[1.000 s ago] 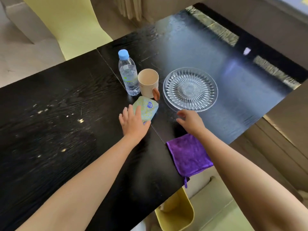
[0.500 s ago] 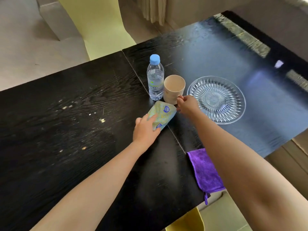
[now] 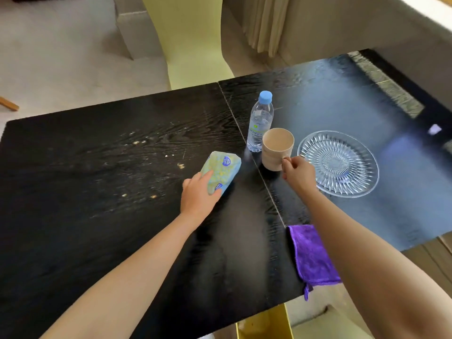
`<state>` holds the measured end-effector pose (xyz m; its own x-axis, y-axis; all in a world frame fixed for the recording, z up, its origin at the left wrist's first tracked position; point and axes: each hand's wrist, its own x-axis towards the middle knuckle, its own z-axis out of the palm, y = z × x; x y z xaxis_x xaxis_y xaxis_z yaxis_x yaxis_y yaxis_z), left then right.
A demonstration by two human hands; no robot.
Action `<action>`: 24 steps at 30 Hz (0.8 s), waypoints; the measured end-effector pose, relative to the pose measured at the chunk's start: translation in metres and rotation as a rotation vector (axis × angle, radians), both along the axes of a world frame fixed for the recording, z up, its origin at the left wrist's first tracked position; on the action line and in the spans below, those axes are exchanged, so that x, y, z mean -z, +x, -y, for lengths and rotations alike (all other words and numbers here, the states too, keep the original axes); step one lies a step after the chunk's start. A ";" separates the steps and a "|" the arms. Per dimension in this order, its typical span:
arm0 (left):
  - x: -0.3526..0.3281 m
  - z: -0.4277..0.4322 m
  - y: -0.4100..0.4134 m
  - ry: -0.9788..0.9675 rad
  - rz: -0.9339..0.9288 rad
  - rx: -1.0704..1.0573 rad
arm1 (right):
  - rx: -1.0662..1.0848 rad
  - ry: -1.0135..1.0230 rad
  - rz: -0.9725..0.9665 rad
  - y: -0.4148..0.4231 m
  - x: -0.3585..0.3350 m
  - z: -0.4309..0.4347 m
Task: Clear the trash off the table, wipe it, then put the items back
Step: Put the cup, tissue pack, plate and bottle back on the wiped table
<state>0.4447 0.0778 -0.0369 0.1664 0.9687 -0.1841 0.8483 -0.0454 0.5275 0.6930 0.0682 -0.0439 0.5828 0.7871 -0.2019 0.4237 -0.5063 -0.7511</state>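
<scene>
A green and blue tissue pack (image 3: 221, 170) lies on the black table (image 3: 97, 228), and my left hand (image 3: 199, 195) grips its near end. My right hand (image 3: 298, 174) pinches the handle of a beige mug (image 3: 277, 148), which stands just right of the table seam. A water bottle with a blue cap (image 3: 260, 121) stands upright behind the mug. A clear glass plate (image 3: 338, 163) lies to the right of the mug. A purple cloth (image 3: 311, 255) hangs over the near table edge. Small pale crumbs (image 3: 181, 165) are scattered on the left half of the table.
A yellow chair (image 3: 193, 37) stands at the far side of the table. Another yellow chair (image 3: 265, 324) shows below the near edge. Curtains (image 3: 265, 23) hang at the back. The table's right end reflects bright window light.
My right hand moved from the plate's near rim to the mug handle and closed on it. My left hand closed on the tissue pack and slid it leftward, away from the mug.
</scene>
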 end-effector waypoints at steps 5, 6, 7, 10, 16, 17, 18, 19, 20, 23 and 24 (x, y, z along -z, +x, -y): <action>-0.014 0.037 -0.024 0.010 0.020 -0.111 | -0.174 0.044 0.081 -0.024 -0.021 0.027; -0.017 0.046 -0.030 0.013 0.017 -0.134 | -0.211 0.046 0.100 -0.030 -0.026 0.032; -0.020 0.054 -0.036 0.015 0.017 -0.157 | -0.250 0.052 0.106 -0.037 -0.031 0.037; -0.027 0.079 -0.060 0.031 0.035 -0.234 | -0.355 0.086 0.049 -0.060 -0.042 0.048; -0.035 0.122 -0.130 0.049 0.027 -0.413 | -0.581 0.110 -0.013 -0.128 -0.055 0.063; -0.036 0.128 -0.144 0.052 0.024 -0.445 | -0.604 0.104 -0.032 -0.141 -0.056 0.065; -0.038 0.133 -0.158 0.055 0.016 -0.474 | -0.627 0.102 -0.046 -0.154 -0.057 0.065; -0.039 0.137 -0.172 0.057 0.003 -0.501 | -0.651 0.100 -0.054 -0.168 -0.059 0.066; -0.040 0.141 -0.186 0.058 -0.012 -0.529 | -0.674 0.097 -0.060 -0.181 -0.059 0.066; -0.040 0.145 -0.229 0.055 -0.051 -0.615 | -0.733 0.083 -0.067 -0.220 -0.060 0.058; -0.039 0.145 -0.243 0.053 -0.065 -0.637 | -0.752 0.081 -0.063 -0.233 -0.059 0.053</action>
<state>0.2020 -0.0670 0.0025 -0.4544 0.8822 -0.1237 0.7481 0.4533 0.4846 0.4604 0.0152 0.0155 -0.1274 0.9817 -0.1417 0.5884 -0.0402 -0.8075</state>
